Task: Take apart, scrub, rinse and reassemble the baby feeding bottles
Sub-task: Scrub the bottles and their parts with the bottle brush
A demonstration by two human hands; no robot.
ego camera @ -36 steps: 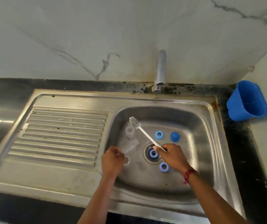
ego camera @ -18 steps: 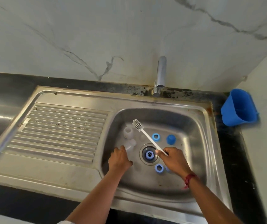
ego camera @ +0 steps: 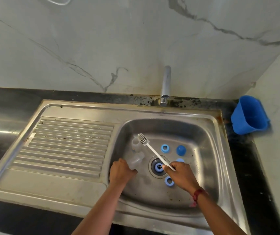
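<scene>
My left hand grips a clear baby bottle lying tilted in the steel sink, its open mouth toward the upper right. My right hand holds the white handle of a bottle brush; its bristle head hangs just above and behind the bottle's mouth. A second clear bottle stands behind. Blue screw rings lie in the basin: one at the back, one on the drain, one in front. A blue cap sits at the back right.
A steel tap rises behind the basin. The ribbed draining board lies to the left. A blue plastic tub stands on the dark counter at the right, against the wall.
My left hand has closed on the lying bottle and lifted its mouth end. The brush head has stayed near the bottles. The camera has shifted slightly.
</scene>
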